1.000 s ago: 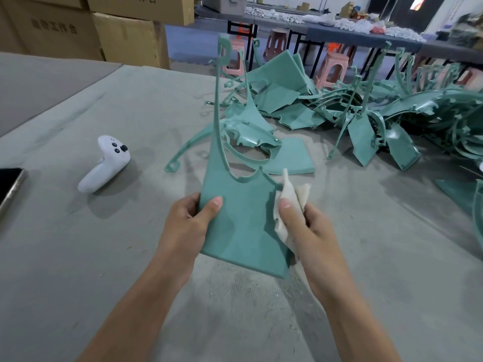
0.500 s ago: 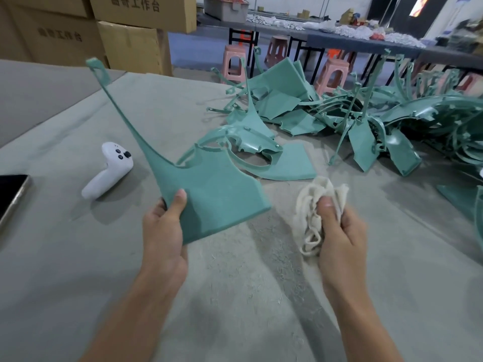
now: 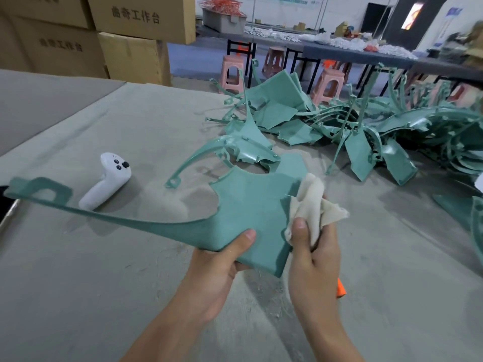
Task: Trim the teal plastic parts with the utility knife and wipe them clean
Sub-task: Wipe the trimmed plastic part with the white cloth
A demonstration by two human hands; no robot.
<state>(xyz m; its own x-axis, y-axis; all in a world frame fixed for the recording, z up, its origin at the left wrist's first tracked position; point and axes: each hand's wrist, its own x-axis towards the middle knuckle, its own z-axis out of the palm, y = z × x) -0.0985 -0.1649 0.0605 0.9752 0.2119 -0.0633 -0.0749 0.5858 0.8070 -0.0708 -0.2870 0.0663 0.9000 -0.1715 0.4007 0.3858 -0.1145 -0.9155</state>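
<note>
My left hand (image 3: 222, 262) grips the lower edge of a flat teal plastic part (image 3: 251, 205), thumb on top. The part lies almost level above the table, and its long thin arm reaches far left to a looped end (image 3: 39, 189). In my right hand (image 3: 313, 254) is a bunched cream cloth (image 3: 311, 205), pressed against the part's right edge. A small orange tip (image 3: 340, 288) shows behind my right wrist; I cannot tell what it belongs to. A pile of several more teal parts (image 3: 352, 131) lies on the table beyond.
A white handheld controller (image 3: 107, 181) lies on the grey felt table (image 3: 104, 270) to the left. A dark phone edge (image 3: 4, 205) shows at the far left. Cardboard boxes (image 3: 130, 48) stand behind the table; pink stools (image 3: 232, 71) and a long bench stand further back.
The part has swung from upright to nearly flat, its long arm now pointing left. My right hand, which had drawn away with the cloth, has come back against the part's right edge.
</note>
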